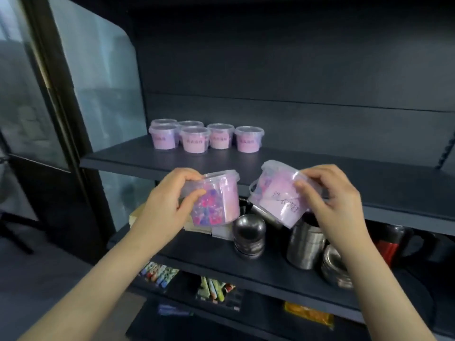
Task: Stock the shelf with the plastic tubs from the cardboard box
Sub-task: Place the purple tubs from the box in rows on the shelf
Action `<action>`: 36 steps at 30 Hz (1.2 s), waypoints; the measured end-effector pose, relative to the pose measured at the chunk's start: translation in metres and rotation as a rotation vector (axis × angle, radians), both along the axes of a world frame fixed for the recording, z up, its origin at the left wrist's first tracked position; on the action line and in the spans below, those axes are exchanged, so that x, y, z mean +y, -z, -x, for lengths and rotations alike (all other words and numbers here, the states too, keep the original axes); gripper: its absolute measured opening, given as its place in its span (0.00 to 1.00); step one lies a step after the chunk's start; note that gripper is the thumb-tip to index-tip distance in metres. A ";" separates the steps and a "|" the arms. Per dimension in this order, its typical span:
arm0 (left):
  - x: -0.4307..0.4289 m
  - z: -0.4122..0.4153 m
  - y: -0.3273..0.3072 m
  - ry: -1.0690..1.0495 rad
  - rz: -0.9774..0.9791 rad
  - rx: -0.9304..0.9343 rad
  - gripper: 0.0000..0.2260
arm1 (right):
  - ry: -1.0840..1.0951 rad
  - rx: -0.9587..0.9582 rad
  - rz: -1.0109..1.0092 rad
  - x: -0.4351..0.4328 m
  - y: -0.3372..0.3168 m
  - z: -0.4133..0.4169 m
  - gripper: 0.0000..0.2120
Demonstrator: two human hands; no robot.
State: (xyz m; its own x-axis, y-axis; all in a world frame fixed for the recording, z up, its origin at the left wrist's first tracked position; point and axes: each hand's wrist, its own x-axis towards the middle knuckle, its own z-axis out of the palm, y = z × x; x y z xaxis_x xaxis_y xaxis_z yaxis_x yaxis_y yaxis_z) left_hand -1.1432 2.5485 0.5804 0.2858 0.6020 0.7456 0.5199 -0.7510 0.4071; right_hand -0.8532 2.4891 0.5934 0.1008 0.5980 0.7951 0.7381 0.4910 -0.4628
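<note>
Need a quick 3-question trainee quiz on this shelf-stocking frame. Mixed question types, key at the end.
1. True or false: each hand grips a tub, the left hand the left tub and the right hand the right tub.
2. Count: how many shelved tubs already stand on the upper shelf?
3. Multiple choice: which held tub is tilted farther from upright? A) left tub B) right tub C) both are upside down

Key: 1 true; 2 six; 3 B.
</note>
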 end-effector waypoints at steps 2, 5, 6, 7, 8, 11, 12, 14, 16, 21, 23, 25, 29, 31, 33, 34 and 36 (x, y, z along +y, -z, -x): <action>0.040 -0.015 -0.010 0.003 -0.035 0.013 0.08 | 0.022 -0.030 -0.034 0.041 -0.009 -0.009 0.03; 0.098 -0.038 -0.017 0.024 -0.049 0.042 0.07 | 0.067 -0.101 -0.019 0.098 -0.013 -0.020 0.04; 0.116 -0.044 -0.018 0.036 -0.056 0.052 0.07 | 0.094 -0.141 -0.023 0.115 -0.013 -0.022 0.04; 0.132 -0.050 -0.017 0.050 -0.057 0.062 0.07 | 0.120 -0.177 -0.025 0.130 -0.013 -0.025 0.05; 0.146 -0.055 -0.016 0.063 -0.046 0.075 0.07 | 0.140 -0.201 -0.022 0.143 -0.011 -0.028 0.06; 0.179 -0.063 -0.007 0.103 0.047 0.122 0.07 | 0.145 -0.214 0.000 0.167 -0.005 -0.034 0.08; 0.188 -0.064 -0.006 0.124 0.076 0.135 0.07 | 0.141 -0.231 0.005 0.174 -0.004 -0.035 0.09; 0.207 -0.064 -0.007 0.190 0.139 0.141 0.08 | 0.134 -0.283 0.030 0.187 -0.003 -0.036 0.10; 0.227 -0.061 -0.012 0.263 0.238 0.135 0.10 | 0.106 -0.267 0.093 0.198 -0.005 -0.036 0.11; 0.281 -0.048 -0.022 0.172 0.235 0.300 0.24 | 0.133 -0.257 0.248 0.216 -0.008 -0.043 0.10; 0.293 -0.052 -0.026 0.132 0.168 0.354 0.24 | 0.168 -0.275 0.310 0.227 -0.013 -0.041 0.12; 0.299 -0.060 -0.025 0.084 0.138 0.392 0.16 | 0.193 -0.282 0.386 0.239 -0.019 -0.038 0.13; 0.317 -0.075 -0.022 -0.040 0.047 0.464 0.16 | 0.171 -0.155 0.459 0.262 -0.026 -0.033 0.12; 0.330 -0.078 -0.020 -0.065 -0.015 0.488 0.19 | 0.155 -0.079 0.462 0.274 -0.024 -0.030 0.11; 0.342 -0.077 -0.017 -0.067 -0.057 0.500 0.20 | 0.145 -0.032 0.478 0.285 -0.022 -0.026 0.11; 0.347 -0.077 -0.015 -0.062 -0.081 0.494 0.20 | 0.150 -0.019 0.482 0.291 -0.021 -0.024 0.10; 0.354 -0.077 -0.012 -0.056 -0.142 0.464 0.20 | 0.214 -0.015 0.453 0.302 -0.017 -0.020 0.09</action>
